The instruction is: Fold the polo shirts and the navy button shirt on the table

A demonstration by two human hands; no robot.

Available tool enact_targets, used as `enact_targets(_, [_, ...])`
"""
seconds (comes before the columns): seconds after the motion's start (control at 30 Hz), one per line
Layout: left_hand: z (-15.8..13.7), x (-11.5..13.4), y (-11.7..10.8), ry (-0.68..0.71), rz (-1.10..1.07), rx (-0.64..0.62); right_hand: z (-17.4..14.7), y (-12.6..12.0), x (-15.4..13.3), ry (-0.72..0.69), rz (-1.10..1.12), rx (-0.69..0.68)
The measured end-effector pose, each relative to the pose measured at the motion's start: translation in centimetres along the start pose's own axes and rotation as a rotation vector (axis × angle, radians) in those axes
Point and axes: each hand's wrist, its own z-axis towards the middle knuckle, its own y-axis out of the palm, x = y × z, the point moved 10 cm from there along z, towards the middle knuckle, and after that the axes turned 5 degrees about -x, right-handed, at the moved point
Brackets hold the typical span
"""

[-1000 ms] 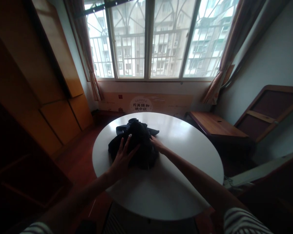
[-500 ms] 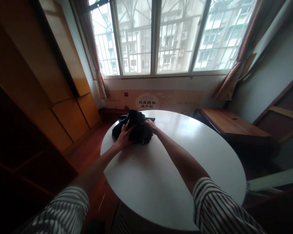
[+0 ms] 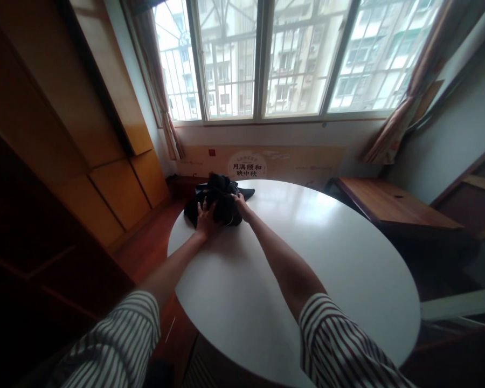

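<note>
A bunched heap of black cloth (image 3: 222,186), perhaps a garment, lies at the far left of the white oval table (image 3: 299,258). Its exact kind cannot be made out. My left hand (image 3: 207,220) rests on the near side of the heap with its fingers spread against the cloth. At the right side of the heap is my right hand (image 3: 241,206), its fingers bent in on the black fabric. A thin light line, like a cord or trim, shows on the cloth between the hands.
Wooden cabinets (image 3: 121,194) stand on the left. A brown wooden desk (image 3: 400,202) is at the right, beyond the table's edge. Behind the table, a printed panel (image 3: 283,161) runs along the wall under a barred window (image 3: 295,64) with curtains.
Both hands and the black cloth have shifted slightly left and away from me. The right hand has come closer to the left one. The view has tilted a little.
</note>
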Motion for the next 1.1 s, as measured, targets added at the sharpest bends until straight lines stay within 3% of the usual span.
enact_targets(0.2, [1.5,-1.0,1.0,-0.152,0.07,-0.098,-0.4,-0.8,-0.3,0.02,-0.185,0.075])
enact_targets(0.4, [0.0,0.7,-0.4,-0.219,0.092,-0.104,-6.6,-4.7,-1.4,-0.044,-0.407,0.0])
enact_targets(0.5, [-2.0,5.1,-2.5,-0.055,0.075,0.023,-12.4,-7.8,-2.6,-0.107,-0.502,-0.074])
enact_targets(0.57, [-3.6,9.8,-3.1,0.227,0.011,0.048,-16.6,-9.8,-3.4,-0.143,-0.551,-0.093])
enact_targets(0.63, [-5.3,14.1,-2.5,0.529,-0.115,-0.028,-20.6,-11.7,-4.0,-0.171,-0.6,-0.078])
enact_targets(0.7, [-6.6,17.0,-1.2,0.722,-0.258,-0.148,-23.7,-12.9,-4.6,-0.24,-0.711,-0.046])
enact_targets(0.77, [-6.9,18.0,0.3,0.756,-0.374,-0.224,-26.0,-13.6,-5.3,-0.341,-0.853,-0.006])
enact_targets(0.93, [-7.5,17.3,3.5,0.627,-0.439,-0.322,-28.0,-14.9,-6.3,-0.515,-1.004,0.17])
enact_targets(1.0, [-8.3,17.3,3.9,0.633,-0.401,-0.377,-28.0,-14.9,-6.2,-0.507,-1.025,0.196])
enact_targets(1.1, [-8.9,17.7,3.4,0.651,-0.355,-0.402,-27.5,-13.9,-5.0,-0.412,-1.032,0.078])
